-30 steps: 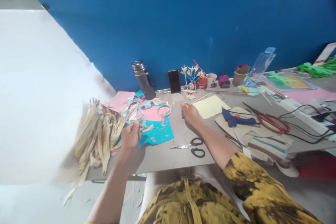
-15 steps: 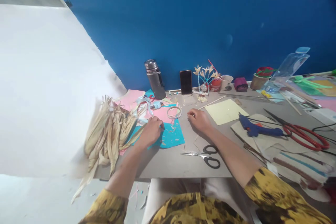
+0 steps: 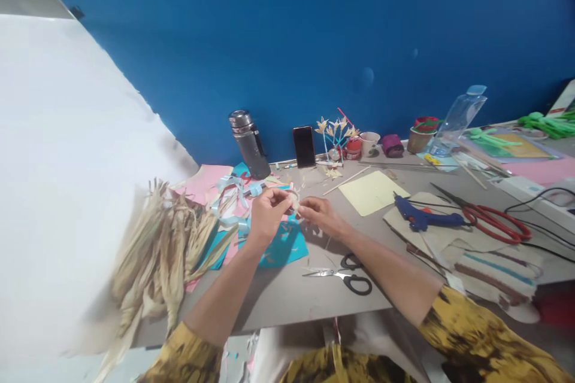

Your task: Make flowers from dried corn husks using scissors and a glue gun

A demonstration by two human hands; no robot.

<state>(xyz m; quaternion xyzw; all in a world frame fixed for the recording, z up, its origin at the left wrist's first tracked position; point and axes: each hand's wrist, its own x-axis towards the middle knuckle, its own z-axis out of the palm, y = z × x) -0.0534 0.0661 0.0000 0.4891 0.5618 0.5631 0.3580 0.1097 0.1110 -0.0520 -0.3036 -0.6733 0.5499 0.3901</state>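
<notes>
My left hand point(image 3: 269, 212) and my right hand point(image 3: 324, 215) meet above the blue paper point(image 3: 283, 245), fingertips almost touching. Between them is a small cream-coloured piece of corn husk point(image 3: 294, 202), pinched by both hands; its exact shape is too small to make out. A pale tape ring lies just behind, mostly hidden by the fingers. Nearer me, black-handled scissors point(image 3: 339, 274) rest with their blades half apart, pointing left. Dried corn husks point(image 3: 157, 251) are heaped to the left of my left forearm.
At the back stand a grey thermos point(image 3: 250, 146), a phone point(image 3: 304, 147), husk flowers point(image 3: 335, 131) and a paper cup point(image 3: 370, 143). Yellow paper point(image 3: 374, 192), a blue glue gun point(image 3: 429, 215), red-handled scissors point(image 3: 496, 224) and a tilted plastic bottle point(image 3: 456, 119) occupy the right.
Both hands have lifted from the table and come together, now with the small husk piece between them. The view has shifted slightly to the right.
</notes>
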